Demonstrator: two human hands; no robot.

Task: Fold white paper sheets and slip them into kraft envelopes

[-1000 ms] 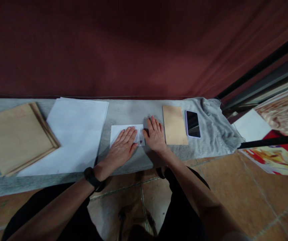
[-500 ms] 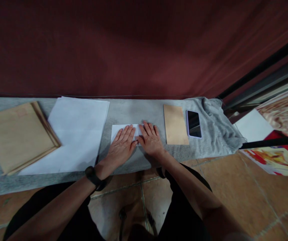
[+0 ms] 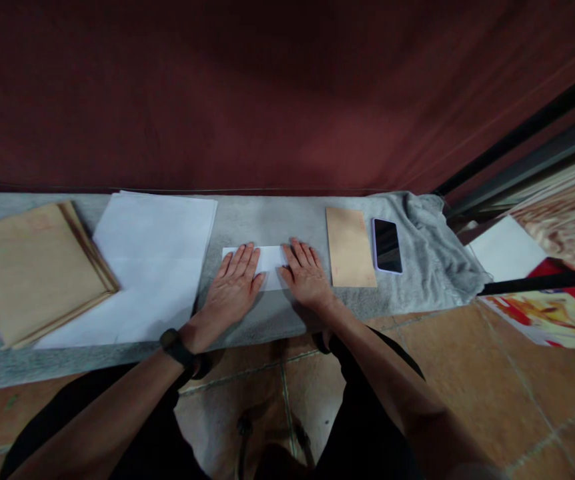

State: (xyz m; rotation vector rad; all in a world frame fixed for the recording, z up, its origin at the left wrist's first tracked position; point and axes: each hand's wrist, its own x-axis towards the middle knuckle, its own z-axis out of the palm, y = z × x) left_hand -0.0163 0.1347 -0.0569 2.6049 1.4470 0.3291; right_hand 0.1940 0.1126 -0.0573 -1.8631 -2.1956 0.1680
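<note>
A narrow folded strip of white paper (image 3: 271, 265) lies crosswise on the grey cloth in front of me. My left hand (image 3: 233, 283) rests flat on its left end, fingers stretched out. Over the right end lies my right hand (image 3: 307, 277), also flat with the fingers extended. The middle of the paper shows between the two hands, while both ends are largely covered. Just right of my right hand is a brown paper envelope (image 3: 351, 248), lying apart from it.
Larger white sheets (image 3: 160, 267) lie to the left, partly under a stack of brown envelopes (image 3: 37, 267). A phone (image 3: 387, 245) lies right of the single envelope. The grey cloth (image 3: 427, 267) is bunched at the right end. A dark red curtain (image 3: 267, 100) hangs behind.
My hands have moved apart along the folded paper, the left hand leftward and the right slightly rightward, so more of its middle shows.
</note>
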